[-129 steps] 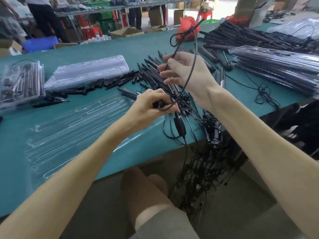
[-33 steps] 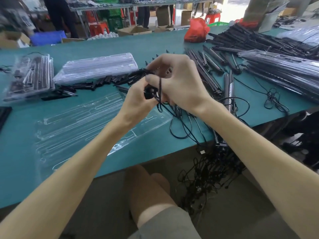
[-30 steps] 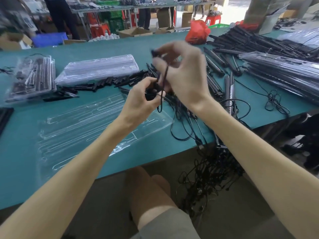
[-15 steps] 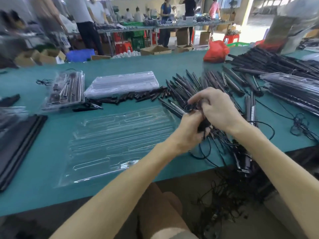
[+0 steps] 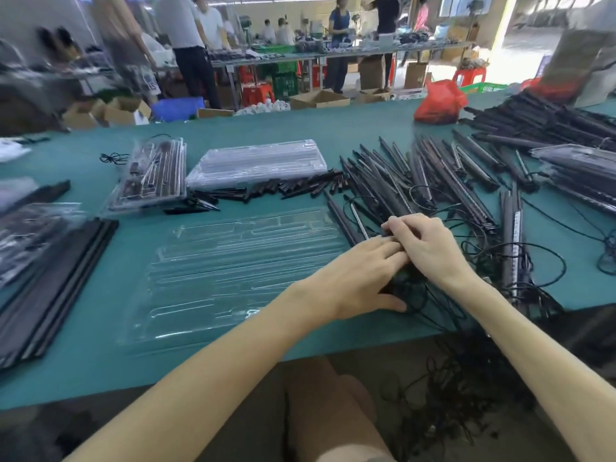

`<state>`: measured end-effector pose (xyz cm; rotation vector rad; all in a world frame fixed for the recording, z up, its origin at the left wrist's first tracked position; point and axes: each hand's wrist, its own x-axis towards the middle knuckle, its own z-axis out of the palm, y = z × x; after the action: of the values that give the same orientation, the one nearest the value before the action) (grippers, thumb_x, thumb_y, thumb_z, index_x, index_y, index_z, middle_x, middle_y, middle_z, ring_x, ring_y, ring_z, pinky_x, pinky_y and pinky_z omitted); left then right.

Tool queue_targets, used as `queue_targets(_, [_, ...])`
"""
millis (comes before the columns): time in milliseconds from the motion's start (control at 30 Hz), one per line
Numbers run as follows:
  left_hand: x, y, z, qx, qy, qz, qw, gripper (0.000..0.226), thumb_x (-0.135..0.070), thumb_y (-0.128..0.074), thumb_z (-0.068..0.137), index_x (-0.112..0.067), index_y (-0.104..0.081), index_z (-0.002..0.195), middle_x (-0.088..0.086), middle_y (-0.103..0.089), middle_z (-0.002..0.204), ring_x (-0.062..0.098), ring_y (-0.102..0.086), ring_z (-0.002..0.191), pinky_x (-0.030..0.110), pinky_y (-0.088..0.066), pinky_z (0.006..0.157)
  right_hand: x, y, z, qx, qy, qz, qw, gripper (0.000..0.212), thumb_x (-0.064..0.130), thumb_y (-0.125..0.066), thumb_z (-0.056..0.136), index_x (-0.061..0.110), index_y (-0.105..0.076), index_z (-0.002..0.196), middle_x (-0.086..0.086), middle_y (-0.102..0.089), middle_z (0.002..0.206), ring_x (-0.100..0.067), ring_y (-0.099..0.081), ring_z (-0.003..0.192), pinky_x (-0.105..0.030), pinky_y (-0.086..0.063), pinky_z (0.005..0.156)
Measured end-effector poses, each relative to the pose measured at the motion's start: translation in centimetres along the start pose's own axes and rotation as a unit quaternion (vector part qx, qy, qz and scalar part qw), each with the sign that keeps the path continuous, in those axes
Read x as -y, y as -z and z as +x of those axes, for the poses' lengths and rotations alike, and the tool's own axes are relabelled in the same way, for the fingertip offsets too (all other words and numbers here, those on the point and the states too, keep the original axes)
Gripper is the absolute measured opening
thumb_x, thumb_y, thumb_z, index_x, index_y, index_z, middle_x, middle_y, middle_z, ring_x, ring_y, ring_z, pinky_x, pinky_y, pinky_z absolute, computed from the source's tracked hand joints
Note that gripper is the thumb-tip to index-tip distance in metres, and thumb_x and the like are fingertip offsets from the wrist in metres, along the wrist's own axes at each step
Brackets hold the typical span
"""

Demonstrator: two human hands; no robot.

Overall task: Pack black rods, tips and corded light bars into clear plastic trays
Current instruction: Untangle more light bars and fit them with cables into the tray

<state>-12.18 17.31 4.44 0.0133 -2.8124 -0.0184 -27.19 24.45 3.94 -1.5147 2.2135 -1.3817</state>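
Tray [image 5: 240, 261] lies flat on the green table [image 5: 300, 128], just left of the hands; rods [image 5: 396, 181] fan out beyond its right end, tips [image 5: 300, 187] in a row along its far edge; left hand [image 5: 363, 278] rests, fingers nearly straight, on a coiled cord [image 5: 418, 293] beside the tray; right hand [image 5: 430, 248] overlaps its fingertips, fingers bent; whether it grips anything I cannot tell.
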Motion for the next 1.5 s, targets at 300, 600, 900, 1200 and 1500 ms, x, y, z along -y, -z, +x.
queue_targets(300, [4.2, 2.3, -6.7, -0.110, 0.184, -0.198, 0.956, 0.014, -0.016, -0.063, 0.099, -0.009, -0.069, 0.109, 0.001, -0.066, 0.109, 0.013, -0.058, 0.107, 0.021, -0.042, 0.099, 2.1, -2.5, -0.5, 0.081, 0.149, -0.282, 0.944, 0.058, 0.071, -0.042, 0.087, 0.032, -0.067, 0.122, 0.016, -0.064, 0.120, -0.016, -0.039, 0.121, -0.033, -0.015, 0.091])
queue_targets(600, [11.2, 4.1, -16.5, -0.176, 0.413, -0.133, 0.884, 0.018, -0.007, -0.058, 0.098, -0.012, -0.065, 0.114, -0.001, -0.062, 0.111, 0.009, -0.055, 0.104, 0.011, -0.040, 0.095, 0.9, -4.8, 0.2, 0.112, 0.088, -0.373, 0.917, 0.032, 0.014, -0.053, 0.096, 0.027, -0.069, 0.120, 0.017, -0.056, 0.140, -0.018, -0.050, 0.125, -0.036, -0.027, 0.095])
queue_targets(900, [15.9, 7.9, -25.8, 0.019, 0.627, 0.217, 0.748, 0.040, 0.001, -0.057, 0.088, 0.000, -0.048, 0.127, 0.021, -0.049, 0.130, 0.037, -0.046, 0.120, 0.043, -0.042, 0.096, 0.2, -5.6, 0.0, 0.053, 0.094, -0.414, 0.904, 0.024, 0.004, -0.061, 0.089, 0.019, -0.078, 0.094, 0.006, -0.072, 0.118, -0.025, -0.059, 0.111, -0.039, -0.028, 0.090])
queue_targets(1200, [16.7, 6.8, -28.7, 0.098, 0.646, 0.274, 0.705, 0.039, 0.004, -0.056, 0.086, 0.000, -0.048, 0.124, 0.022, -0.053, 0.128, 0.036, -0.046, 0.121, 0.043, -0.044, 0.096, 3.2, -7.8, -1.9, 0.025, 0.125, -0.427, 0.895, 0.019, -0.003, -0.056, 0.084, 0.008, -0.068, 0.095, -0.010, -0.072, 0.103, -0.032, -0.062, 0.098, -0.043, -0.028, 0.088])
queue_targets(1500, [18.1, 7.5, -28.7, 0.063, 0.669, 0.220, 0.707, 0.033, 0.010, -0.052, 0.089, 0.009, -0.046, 0.121, 0.031, -0.047, 0.124, 0.044, -0.047, 0.117, 0.051, -0.049, 0.091, 4.2, -10.3, -3.0, 0.099, 0.092, -0.270, 0.953, 0.027, 0.019, -0.056, 0.100, 0.005, -0.068, 0.120, -0.009, -0.057, 0.140, -0.030, -0.049, 0.130, -0.044, -0.037, 0.106])
